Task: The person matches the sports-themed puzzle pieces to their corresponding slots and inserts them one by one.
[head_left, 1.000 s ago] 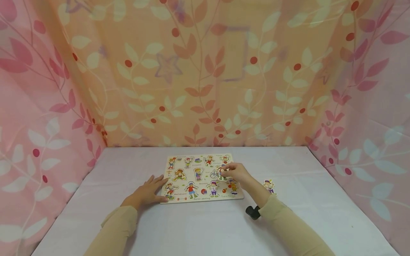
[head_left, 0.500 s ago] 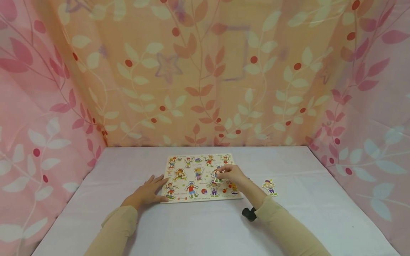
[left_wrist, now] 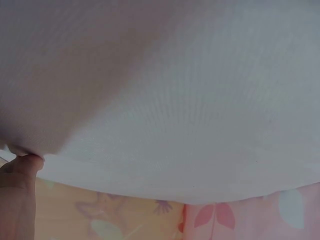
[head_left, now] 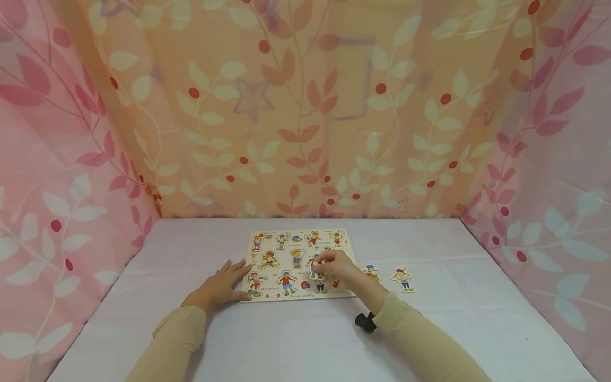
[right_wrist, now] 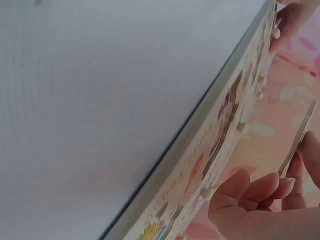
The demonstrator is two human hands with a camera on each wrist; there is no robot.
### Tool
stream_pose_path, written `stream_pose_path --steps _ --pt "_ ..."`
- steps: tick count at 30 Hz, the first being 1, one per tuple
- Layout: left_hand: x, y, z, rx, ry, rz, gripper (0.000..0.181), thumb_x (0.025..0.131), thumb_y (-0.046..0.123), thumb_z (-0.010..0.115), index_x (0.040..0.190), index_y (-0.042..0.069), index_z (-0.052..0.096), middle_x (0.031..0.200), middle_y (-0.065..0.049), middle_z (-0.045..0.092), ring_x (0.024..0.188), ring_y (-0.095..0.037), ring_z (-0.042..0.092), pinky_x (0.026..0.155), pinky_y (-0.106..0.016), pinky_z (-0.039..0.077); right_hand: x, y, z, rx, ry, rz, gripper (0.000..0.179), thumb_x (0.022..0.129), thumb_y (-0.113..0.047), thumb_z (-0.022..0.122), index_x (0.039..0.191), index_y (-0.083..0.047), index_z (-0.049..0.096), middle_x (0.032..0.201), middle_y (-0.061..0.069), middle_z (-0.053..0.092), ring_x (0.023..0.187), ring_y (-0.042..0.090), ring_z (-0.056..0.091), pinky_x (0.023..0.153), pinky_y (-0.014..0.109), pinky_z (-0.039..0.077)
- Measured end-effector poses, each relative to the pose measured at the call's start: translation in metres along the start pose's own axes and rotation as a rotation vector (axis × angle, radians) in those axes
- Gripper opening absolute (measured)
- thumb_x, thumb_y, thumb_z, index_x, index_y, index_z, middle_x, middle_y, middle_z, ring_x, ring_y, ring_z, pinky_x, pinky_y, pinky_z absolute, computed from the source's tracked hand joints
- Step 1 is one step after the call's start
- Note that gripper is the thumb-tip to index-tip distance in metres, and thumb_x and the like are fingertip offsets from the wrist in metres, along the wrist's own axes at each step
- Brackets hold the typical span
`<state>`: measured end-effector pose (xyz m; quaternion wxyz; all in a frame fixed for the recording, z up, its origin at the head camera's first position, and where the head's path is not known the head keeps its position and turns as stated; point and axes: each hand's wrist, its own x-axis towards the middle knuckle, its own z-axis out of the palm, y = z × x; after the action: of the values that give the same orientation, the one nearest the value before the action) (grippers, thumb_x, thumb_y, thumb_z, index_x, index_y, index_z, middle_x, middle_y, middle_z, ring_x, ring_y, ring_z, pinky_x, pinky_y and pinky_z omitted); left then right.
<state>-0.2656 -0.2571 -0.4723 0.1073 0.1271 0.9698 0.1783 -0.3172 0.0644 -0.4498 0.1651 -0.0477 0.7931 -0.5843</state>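
Observation:
A wooden knob puzzle board (head_left: 274, 276) with sports figures lies on the table. My left hand (head_left: 219, 286) rests at its left edge, fingers spread; only a finger (left_wrist: 21, 190) shows in the left wrist view. Between thumb and fingers, my right hand (head_left: 341, 268) pinches a puzzle piece (head_left: 315, 269) shaped like a child, over the right part of the board. Seen from the right wrist, this thin piece (right_wrist: 300, 142) is tilted and raised off the board, its picture turned away. My right hand and forearm hide the board's right edge.
Two loose child-shaped pieces lie right of the board, one in a blue cap (head_left: 371, 272) partly behind my forearm, the other in purple trousers (head_left: 403, 280). A black object (head_left: 365, 322) sits by my right sleeve. Patterned curtains (head_left: 305, 106) enclose the table's back and sides.
My right hand has moved left and slightly toward me with the puzzle piece, uncovering the two loose pieces on the right. My left hand has stayed at the board's edge.

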Motion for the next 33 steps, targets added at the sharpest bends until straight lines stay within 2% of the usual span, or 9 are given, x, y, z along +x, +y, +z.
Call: stream_pose_path --steps 3,8,14,19,23,28,33 --pt "-0.001 0.001 0.000 -0.003 0.005 0.004 0.089 0.077 0.055 0.073 0.146 0.008 0.043 0.155 -0.019 0.030 0.141 -0.052 0.015 0.104 -0.072 0.021 0.001 0.001 0.006 -0.028 -0.011 0.005 0.013 0.082 -0.004 0.076 0.095 -0.002 0.072 0.079 0.004 0.053 0.066 0.013 0.047 0.056 0.023 0.040" --pt "-0.001 0.001 -0.001 -0.010 -0.001 -0.008 0.090 0.077 0.056 0.073 0.147 0.008 0.042 0.156 -0.018 0.029 0.141 -0.051 0.013 0.105 -0.071 0.020 0.002 0.004 0.015 -0.112 -0.032 -0.010 0.013 0.082 -0.007 0.078 0.092 -0.004 0.071 0.077 0.003 0.046 0.068 0.014 0.043 0.052 0.022 0.034" --pt "-0.001 0.001 -0.001 -0.014 -0.003 -0.008 0.091 0.077 0.056 0.073 0.148 0.008 0.041 0.156 -0.018 0.028 0.142 -0.050 0.013 0.106 -0.070 0.019 0.004 0.008 0.023 -0.146 -0.085 -0.021 0.011 0.081 -0.006 0.078 0.090 -0.005 0.071 0.077 0.003 0.044 0.071 0.016 0.042 0.056 0.026 0.033" --pt "-0.002 0.001 -0.002 -0.016 0.001 -0.007 0.091 0.077 0.055 0.074 0.147 0.008 0.041 0.155 -0.019 0.029 0.141 -0.051 0.014 0.105 -0.070 0.020 0.003 0.009 0.029 -0.132 -0.102 -0.037 0.010 0.081 -0.004 0.077 0.089 -0.004 0.071 0.069 0.001 0.045 0.062 0.013 0.042 0.052 0.023 0.033" --pt "-0.001 0.001 -0.002 -0.019 -0.006 -0.007 0.091 0.077 0.055 0.074 0.147 0.008 0.041 0.156 -0.019 0.029 0.142 -0.050 0.013 0.106 -0.069 0.019 0.001 0.007 0.032 -0.172 -0.096 -0.028 0.012 0.080 -0.005 0.078 0.090 -0.004 0.073 0.069 0.001 0.045 0.059 0.011 0.042 0.049 0.021 0.032" --pt "0.001 0.000 -0.002 -0.013 -0.014 -0.010 0.091 0.077 0.056 0.073 0.148 0.009 0.040 0.156 -0.018 0.028 0.142 -0.050 0.012 0.107 -0.069 0.019 0.001 0.005 0.038 -0.256 -0.103 -0.066 0.013 0.078 -0.007 0.080 0.090 -0.005 0.075 0.071 0.001 0.046 0.063 0.013 0.041 0.051 0.022 0.031" --pt "0.000 -0.001 -0.002 -0.003 -0.005 0.010 0.091 0.077 0.055 0.073 0.147 0.008 0.041 0.155 -0.019 0.029 0.141 -0.051 0.014 0.107 -0.069 0.020 0.006 0.006 0.048 -0.237 -0.110 -0.079 0.014 0.075 -0.003 0.081 0.088 -0.003 0.074 0.075 0.002 0.046 0.072 0.015 0.042 0.056 0.023 0.032"
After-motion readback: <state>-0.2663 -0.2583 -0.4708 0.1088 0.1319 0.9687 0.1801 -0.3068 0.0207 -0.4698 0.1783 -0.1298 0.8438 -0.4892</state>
